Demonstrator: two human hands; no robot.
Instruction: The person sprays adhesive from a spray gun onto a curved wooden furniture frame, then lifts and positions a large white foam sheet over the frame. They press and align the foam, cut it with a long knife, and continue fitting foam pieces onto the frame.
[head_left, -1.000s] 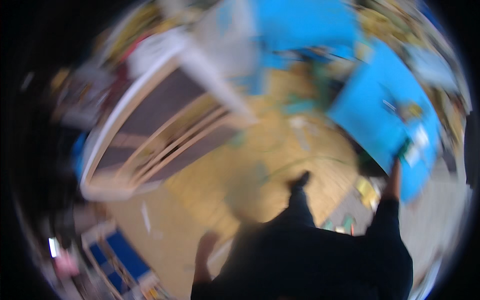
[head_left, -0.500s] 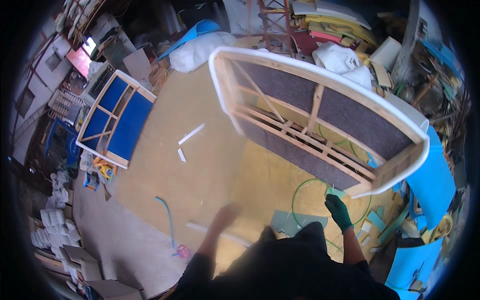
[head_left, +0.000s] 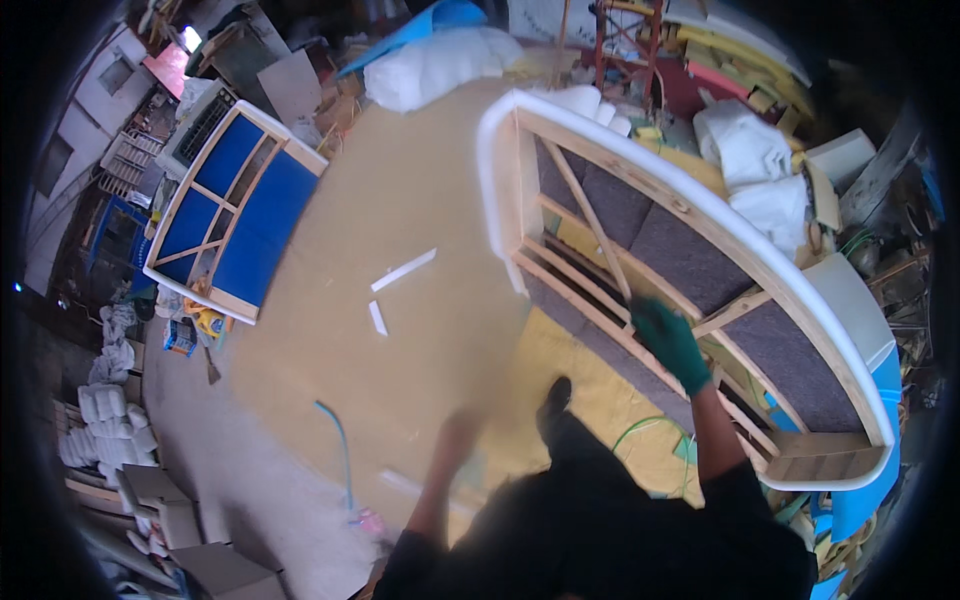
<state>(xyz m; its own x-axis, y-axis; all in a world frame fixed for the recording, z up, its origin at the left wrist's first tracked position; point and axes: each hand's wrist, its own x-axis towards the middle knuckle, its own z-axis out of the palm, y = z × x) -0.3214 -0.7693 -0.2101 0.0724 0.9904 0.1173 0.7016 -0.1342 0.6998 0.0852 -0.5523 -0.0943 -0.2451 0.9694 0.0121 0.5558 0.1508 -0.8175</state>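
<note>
Workshop stuff fills the edges, and a big tan floor mat [head_left: 420, 200] lies in the middle. Nearest to me, my left hand [head_left: 458, 432] hangs bare over the mat, well to the left of the wooden sofa frame [head_left: 690, 250]. It is blurry, so I cannot tell if its fingers are apart or together, and it holds nothing I can see. My right hand [head_left: 668, 342] wears a green glove and rests on a slat of the sofa frame; I cannot tell if it is clamped on the wood. A green hose [head_left: 640, 432] curls just below the frame. Two white strips [head_left: 402, 270] lie left of the frame. Farther left stands a blue panel frame [head_left: 235, 210]. White padding [head_left: 435, 65] sits beyond the frame's top.
</note>
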